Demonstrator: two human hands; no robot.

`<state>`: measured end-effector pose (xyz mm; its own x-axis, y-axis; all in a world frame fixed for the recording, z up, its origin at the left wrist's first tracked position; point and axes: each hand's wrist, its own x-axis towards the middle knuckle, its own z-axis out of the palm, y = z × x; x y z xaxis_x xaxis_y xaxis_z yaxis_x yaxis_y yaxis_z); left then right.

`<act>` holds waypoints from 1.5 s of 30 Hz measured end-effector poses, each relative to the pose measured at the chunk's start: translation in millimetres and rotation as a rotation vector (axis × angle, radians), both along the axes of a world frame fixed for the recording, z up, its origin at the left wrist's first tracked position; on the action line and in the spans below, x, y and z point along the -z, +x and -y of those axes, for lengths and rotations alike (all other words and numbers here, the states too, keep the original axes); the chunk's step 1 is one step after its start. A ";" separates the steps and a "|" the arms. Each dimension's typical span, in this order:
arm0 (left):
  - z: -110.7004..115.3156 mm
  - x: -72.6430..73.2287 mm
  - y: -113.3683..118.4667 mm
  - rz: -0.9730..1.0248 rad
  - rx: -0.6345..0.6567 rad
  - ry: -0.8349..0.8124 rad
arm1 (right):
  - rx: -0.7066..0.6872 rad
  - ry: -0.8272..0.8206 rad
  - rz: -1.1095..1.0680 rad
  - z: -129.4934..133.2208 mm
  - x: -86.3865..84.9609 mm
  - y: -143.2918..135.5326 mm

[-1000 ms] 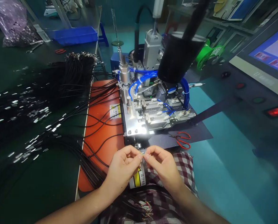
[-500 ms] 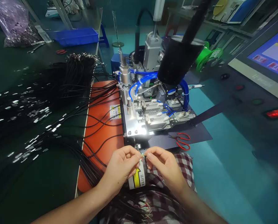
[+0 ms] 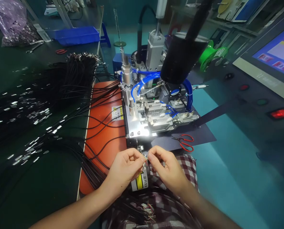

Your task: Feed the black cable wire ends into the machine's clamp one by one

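Head view, only one cam. Left hand (image 3: 125, 170) & right hand (image 3: 164, 168) meet fingertip to fingertip just in front of the machine (image 3: 153, 117), both pinched narrow on the stripped end of one black cable (image 3: 145, 156); the wire tips between the fingers are too small to read. Cable runs down toward the lap, where more loose ends w/ coloured cores (image 3: 150, 211) lie on the checked cloth (image 3: 187, 165).

Progress, as a judgement: the end in hand isn't in the machine's clamps yet, so this piece looks mid-prep. Far left of the left hand, a big spread of black cables w/ metal tips (image 3: 32, 114) across the table, too many to count; whether those are finished or waiting, can't tell. The lap bundle looks not yet processed.

Counts: 2 hands, 1 cable held, 1 machine, 1 orange mat (image 3: 103, 140) just left of the hands, 1 red scissors (image 3: 186, 142) up-right of the right hand, 1 green spool (image 3: 210, 57) beyond, 1 lit red switch (image 3: 279, 113) far right.
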<state>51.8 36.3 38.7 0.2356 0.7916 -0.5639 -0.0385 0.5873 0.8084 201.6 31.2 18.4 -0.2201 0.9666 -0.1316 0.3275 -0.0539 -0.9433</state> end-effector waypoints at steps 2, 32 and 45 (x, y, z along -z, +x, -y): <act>0.1 0.0 -0.3 -0.004 0.004 0.001 | -0.052 0.041 0.037 -2.4 -1.1 2.5; -12.3 33.7 -33.5 -0.776 0.512 1.002 | -0.071 0.019 -0.240 -35.6 56.0 3.5; -13.3 37.3 -33.4 -0.952 0.572 1.094 | 0.059 0.014 -0.218 -33.2 57.5 -3.0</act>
<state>18.4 49.7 1.5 0.5419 0.8351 0.0947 0.7332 -0.5248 0.4325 198.6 64.4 -39.1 -0.1852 0.9800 -0.0734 0.1123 -0.0531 -0.9922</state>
